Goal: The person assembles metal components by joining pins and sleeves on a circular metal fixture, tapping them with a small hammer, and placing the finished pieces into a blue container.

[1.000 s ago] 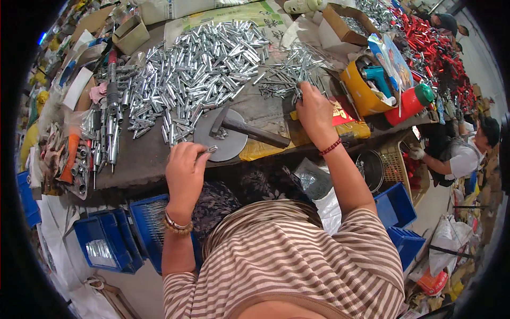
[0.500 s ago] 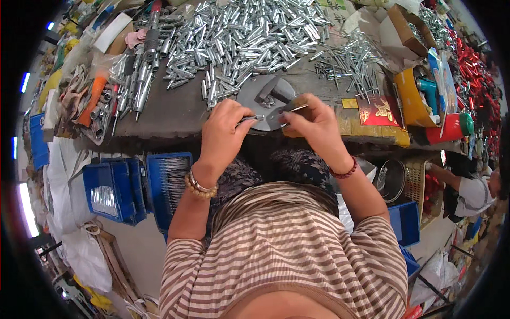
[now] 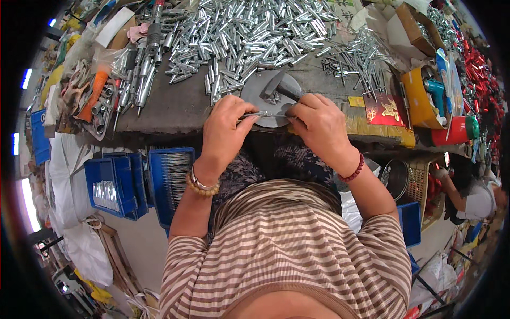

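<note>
Both hands meet over the near edge of a round grey metal plate [image 3: 249, 95]. My left hand [image 3: 226, 127] pinches a short silver metal tube [image 3: 261, 114] between thumb and fingertips. From the other side, my right hand [image 3: 325, 125] is closed on a thin metal rod [image 3: 280, 116], its end lined up with the tube. Whether the rod has entered the tube is too small to tell. A hammer [image 3: 273, 84] lies on the plate, its dark handle pointing toward my right hand. Small metal bits [image 3: 273, 98] lie by its head.
A large heap of silver tubes [image 3: 255, 37] covers the back of the bench, with thin rods [image 3: 361, 58] piled right of it. Screwdriver-like tools [image 3: 143, 80] lie left. A yellow container [image 3: 419, 95] and red envelope [image 3: 383, 110] sit right. Blue bins [image 3: 172, 186] stand below; another person [image 3: 473, 202] is at right.
My right hand has turned and come down, bringing its rod level against the tube in my left hand. My left hand stays nearly in place. The person at right has shifted an arm.
</note>
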`<state>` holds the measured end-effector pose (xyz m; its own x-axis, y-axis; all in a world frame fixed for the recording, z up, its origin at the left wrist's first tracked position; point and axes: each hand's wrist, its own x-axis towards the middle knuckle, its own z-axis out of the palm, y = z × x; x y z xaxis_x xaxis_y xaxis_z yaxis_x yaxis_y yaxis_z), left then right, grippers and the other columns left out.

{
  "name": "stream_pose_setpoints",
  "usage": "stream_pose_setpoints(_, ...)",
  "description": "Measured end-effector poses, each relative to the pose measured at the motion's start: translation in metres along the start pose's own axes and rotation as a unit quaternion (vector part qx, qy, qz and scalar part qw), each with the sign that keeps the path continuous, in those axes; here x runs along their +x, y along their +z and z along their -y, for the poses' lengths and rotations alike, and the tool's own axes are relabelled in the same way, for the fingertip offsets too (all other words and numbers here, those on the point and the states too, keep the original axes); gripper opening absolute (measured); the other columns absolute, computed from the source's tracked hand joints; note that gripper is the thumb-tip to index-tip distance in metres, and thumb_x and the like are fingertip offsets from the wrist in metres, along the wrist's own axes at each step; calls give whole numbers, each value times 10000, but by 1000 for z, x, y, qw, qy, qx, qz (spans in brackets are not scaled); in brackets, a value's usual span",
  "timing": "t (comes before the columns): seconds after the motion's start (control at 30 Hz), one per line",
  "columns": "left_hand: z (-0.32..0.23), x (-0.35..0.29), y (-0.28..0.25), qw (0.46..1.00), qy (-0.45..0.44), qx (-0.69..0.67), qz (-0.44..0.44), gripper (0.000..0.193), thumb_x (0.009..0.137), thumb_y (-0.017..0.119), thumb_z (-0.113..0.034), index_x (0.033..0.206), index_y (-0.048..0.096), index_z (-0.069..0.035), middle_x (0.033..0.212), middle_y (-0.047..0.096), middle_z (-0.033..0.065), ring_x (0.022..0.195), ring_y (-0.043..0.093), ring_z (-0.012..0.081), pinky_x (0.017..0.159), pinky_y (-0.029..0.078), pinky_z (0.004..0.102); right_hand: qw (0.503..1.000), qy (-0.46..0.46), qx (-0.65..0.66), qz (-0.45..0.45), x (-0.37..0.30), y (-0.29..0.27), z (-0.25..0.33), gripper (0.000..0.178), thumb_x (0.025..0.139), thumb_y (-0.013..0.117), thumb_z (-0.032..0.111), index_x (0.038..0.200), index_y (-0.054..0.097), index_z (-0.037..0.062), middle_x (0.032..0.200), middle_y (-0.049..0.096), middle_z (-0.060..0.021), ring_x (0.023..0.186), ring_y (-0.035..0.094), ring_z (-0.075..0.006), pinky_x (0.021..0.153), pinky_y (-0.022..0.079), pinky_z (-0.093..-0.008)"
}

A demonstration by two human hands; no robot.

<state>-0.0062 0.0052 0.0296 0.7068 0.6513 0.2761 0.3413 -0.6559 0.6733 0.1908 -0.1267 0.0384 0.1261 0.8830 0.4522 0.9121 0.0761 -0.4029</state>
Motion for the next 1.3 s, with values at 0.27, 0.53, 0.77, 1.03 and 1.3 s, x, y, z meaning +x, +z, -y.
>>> stream_pose_setpoints(0.27, 3, -2, 3, 999, -13, -39, -11, 122, 852, 781, -78, 968, 752, -51, 919, 634, 71, 874, 649, 266, 766, 522, 380, 1000, -5, 21, 4, 6, -1, -4, 128, 771, 760, 87, 874, 685, 74, 884, 594, -69, 885, 623, -301, 781, 512, -428)
stream_pose_setpoints(0.53, 6, -5, 9, 999, 12, -35, -25, 183, 868, 770, -3, 1046, 777, -46, 907, 604, 55, 811, 608, 186, 721, 494, 301, 999, -8, 26, 19, 11, 2, -9, 115, 780, 754, 101, 865, 682, 74, 888, 602, -73, 907, 631, -302, 798, 509, -437)
stream_pose_setpoints(0.77, 7, -5, 11, 998, 41, -17, -45, 178, 856, 773, 13, 1023, 772, -48, 910, 603, 71, 814, 621, 210, 726, 508, 320, 999, 1, 32, 24, 10, 11, -12, 91, 772, 760, 103, 824, 688, 84, 870, 615, -57, 903, 645, -297, 803, 513, -434)
stream_pose_setpoints(1.03, 7, -8, 11, 998, 38, 6, -45, 173, 842, 797, -67, 1010, 766, -100, 928, 622, 67, 838, 647, 280, 724, 522, 400, 981, 150, -87, -81, 14, -19, -64, 124, 784, 787, 129, 890, 732, 94, 921, 655, -76, 927, 672, -309, 779, 549, -429)
stream_pose_setpoints(1.3, 8, -8, 11, 997, 61, -8, -53, 184, 856, 758, 35, 1024, 764, -40, 920, 608, 86, 807, 627, 234, 719, 513, 334, 971, 117, -207, -31, 26, -6, -94, 152, 809, 777, 188, 915, 708, 102, 965, 649, -73, 980, 677, -291, 796, 566, -429)
